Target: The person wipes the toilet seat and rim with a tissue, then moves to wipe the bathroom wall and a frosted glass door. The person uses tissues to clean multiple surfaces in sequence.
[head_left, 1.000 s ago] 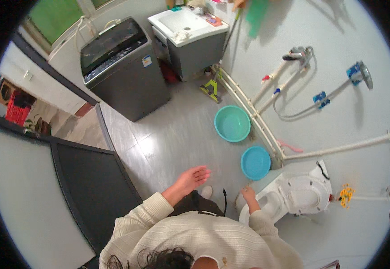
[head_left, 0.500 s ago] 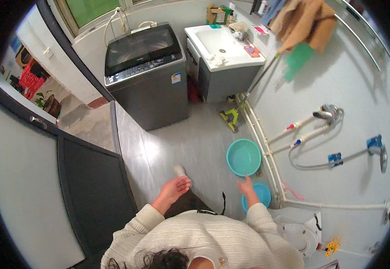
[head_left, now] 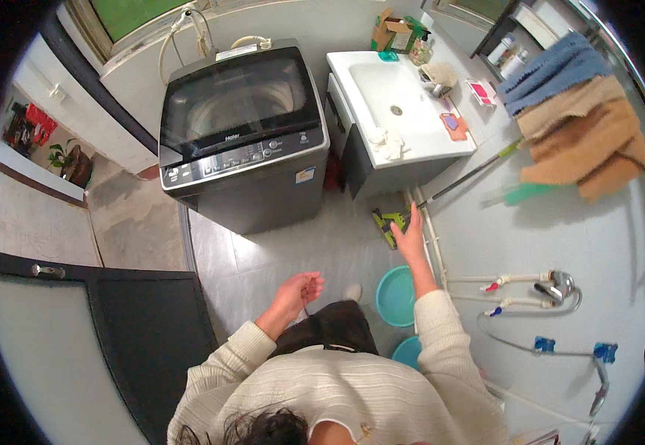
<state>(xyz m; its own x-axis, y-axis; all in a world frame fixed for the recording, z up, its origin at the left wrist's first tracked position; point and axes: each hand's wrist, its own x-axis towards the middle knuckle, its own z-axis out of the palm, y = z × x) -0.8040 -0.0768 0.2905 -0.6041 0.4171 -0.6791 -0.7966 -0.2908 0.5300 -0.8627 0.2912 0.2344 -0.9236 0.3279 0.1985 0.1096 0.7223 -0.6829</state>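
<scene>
My right hand (head_left: 409, 241) is raised ahead of me with thumb and fingers apart and nothing in it. In the picture it overlaps the edge of a mop's yellow-green head (head_left: 383, 221); whether they touch I cannot tell. The mop's dark handle (head_left: 467, 176) leans up along the right wall toward hanging towels. In front of my body, my left hand (head_left: 293, 295) is empty, its fingers loosely curled. Below my right forearm a turquoise basin (head_left: 393, 297) stands on the floor, partly covered by the arm. A second blue basin (head_left: 407, 353) shows beside my sleeve.
A dark top-loading washing machine (head_left: 245, 126) stands ahead, beside a white sink (head_left: 371, 93) on a grey cabinet. Brown and blue towels (head_left: 582, 141) hang at the right. Pipes and a shower tap (head_left: 556, 288) line the right wall. A dark-framed door (head_left: 144, 334) stands at left.
The view has shifted forward, with the washing machine and sink now nearer. My right hand has moved up from beside the basins toward the mop. My left hand's fingers have curled more.
</scene>
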